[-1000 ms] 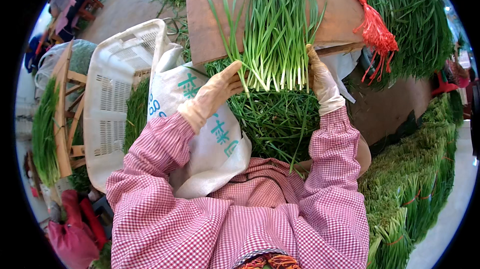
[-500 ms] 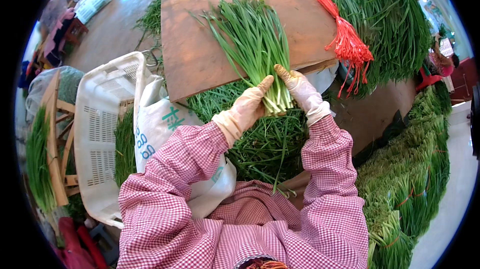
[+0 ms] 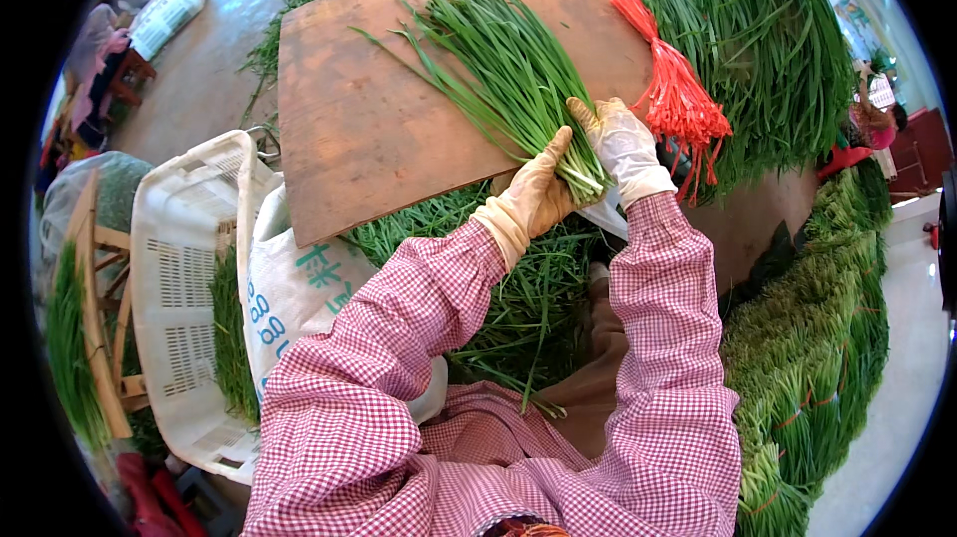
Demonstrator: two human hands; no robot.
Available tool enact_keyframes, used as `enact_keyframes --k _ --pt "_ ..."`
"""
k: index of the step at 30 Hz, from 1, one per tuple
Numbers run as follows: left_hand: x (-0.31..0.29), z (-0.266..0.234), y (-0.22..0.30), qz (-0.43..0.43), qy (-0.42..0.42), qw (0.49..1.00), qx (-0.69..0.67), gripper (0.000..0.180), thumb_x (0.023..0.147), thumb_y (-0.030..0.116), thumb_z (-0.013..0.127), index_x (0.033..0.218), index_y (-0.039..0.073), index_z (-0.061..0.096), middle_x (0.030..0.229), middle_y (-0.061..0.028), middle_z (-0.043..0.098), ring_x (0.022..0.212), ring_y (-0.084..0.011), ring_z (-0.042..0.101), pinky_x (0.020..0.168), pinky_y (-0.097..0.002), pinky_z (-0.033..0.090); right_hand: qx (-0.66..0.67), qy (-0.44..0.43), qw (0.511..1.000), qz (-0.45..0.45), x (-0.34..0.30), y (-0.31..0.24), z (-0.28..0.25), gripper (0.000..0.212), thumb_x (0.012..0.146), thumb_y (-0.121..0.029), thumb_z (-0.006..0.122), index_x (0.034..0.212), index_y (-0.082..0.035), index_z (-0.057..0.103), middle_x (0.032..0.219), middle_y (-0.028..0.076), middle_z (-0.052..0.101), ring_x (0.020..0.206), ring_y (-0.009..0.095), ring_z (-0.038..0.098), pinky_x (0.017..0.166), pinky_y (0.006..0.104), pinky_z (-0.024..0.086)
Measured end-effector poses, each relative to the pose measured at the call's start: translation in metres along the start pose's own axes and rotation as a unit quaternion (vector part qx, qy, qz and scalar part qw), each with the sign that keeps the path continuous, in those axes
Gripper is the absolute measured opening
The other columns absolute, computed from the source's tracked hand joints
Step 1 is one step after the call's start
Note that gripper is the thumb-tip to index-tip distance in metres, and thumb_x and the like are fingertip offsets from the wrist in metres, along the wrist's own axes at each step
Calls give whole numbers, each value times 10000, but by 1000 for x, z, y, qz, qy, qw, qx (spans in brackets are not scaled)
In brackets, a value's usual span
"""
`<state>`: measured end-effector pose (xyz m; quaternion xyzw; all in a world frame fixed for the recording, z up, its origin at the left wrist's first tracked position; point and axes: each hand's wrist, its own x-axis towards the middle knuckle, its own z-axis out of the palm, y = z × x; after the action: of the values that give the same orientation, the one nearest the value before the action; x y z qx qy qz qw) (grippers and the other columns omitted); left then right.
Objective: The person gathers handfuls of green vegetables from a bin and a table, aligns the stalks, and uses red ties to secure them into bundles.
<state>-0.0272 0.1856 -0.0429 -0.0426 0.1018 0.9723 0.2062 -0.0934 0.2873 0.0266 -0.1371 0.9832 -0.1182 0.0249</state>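
Shifted rightward since the earlier frame, the green bunch (image 3: pixel 518 68) sits nearer the red ties (image 3: pixel 686 93). My left hand (image 3: pixel 534 192) pinches its stem ends (image 3: pixel 586 181), some fingers hidden; my right hand (image 3: pixel 620 150), nearer the ties, flanks them, its closure unclear. Lengthwise, the bunch slants away leftward over the brown board (image 3: pixel 369 133).

Blue numerals (image 3: pixel 265 316) and green characters (image 3: pixel 321 264) mark the white sack (image 3: pixel 292 290)
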Motion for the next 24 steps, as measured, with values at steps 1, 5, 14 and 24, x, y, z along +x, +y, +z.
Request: enact_keyframes --k 1,5,14,24 --pt "-4 0 0 -2 -2 1000 17 418 867 344 501 1194 101 409 1135 -74 518 1018 -256 526 852 -482 453 -2 10 1000 4 -3 -1 0 722 814 -649 293 1031 -17 567 1064 250 525 984 370 522 820 427 413" --pt "-23 5 1 -44 13 994 103 520 823 432 547 1202 102 415 1122 -65 526 1051 -239 498 896 -484 394 -13 55 998 5 -4 16 11 733 813 -646 293 1156 -32 496 1157 238 492 1055 353 499 865 411 410" --pt "-110 18 52 -144 28 894 423 546 879 418 445 1280 55 367 1228 -155 469 1131 -275 454 927 -384 377 234 -101 966 -28 -28 15 -19 1073 622 -731 532 1323 30 245 1293 228 374 1236 310 330 1006 342 275" --pt "-45 10 123 216 14 375 901 244 749 128 614 986 119 558 970 -87 546 946 -270 520 818 -361 417 -9 -49 998 -33 -44 -11 -3 1136 494 -634 695 1370 -115 192 1368 243 239 1249 345 302 995 424 295"
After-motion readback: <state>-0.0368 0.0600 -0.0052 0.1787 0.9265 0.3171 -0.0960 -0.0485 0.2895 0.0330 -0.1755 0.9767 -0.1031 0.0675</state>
